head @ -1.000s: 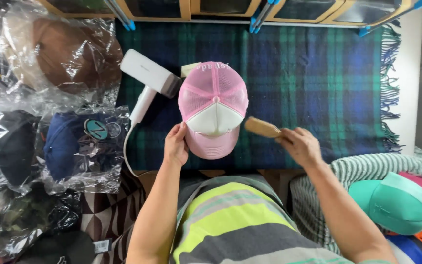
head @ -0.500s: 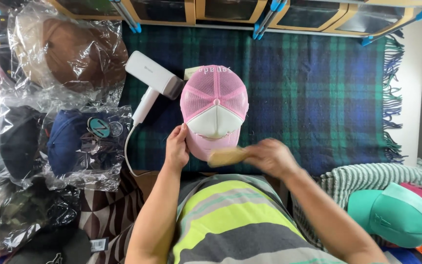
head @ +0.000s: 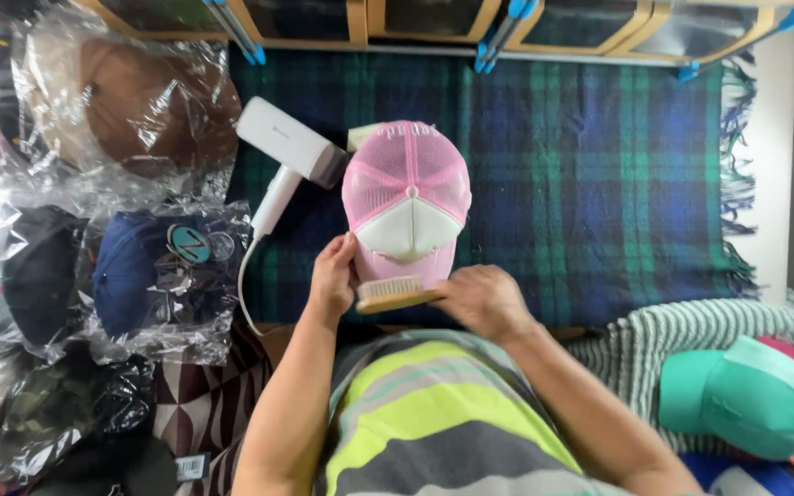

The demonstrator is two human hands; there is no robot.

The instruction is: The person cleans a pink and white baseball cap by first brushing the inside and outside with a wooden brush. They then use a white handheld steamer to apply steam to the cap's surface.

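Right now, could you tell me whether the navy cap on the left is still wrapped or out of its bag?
Still wrapped: the navy cap lies inside a crinkled clear plastic bag, whose glossy folds cover it on all sides.

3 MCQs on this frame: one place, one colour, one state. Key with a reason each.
1. Where does the white hair dryer lie?
A. Left of the pink cap
B. On the teal cap
C. In the right hand

2. What colour is the blanket?
A. Red
B. Blue-green plaid
C. Plain white

3. What does the right hand hold?
A. Nothing
B. Scissors
C. A wooden brush

Key: 1 A, it lies on the blanket beside the cap; 2 B, the checks show; 3 C, fingers grip its handle at the cap's brim, while the left hand steadies the cap.
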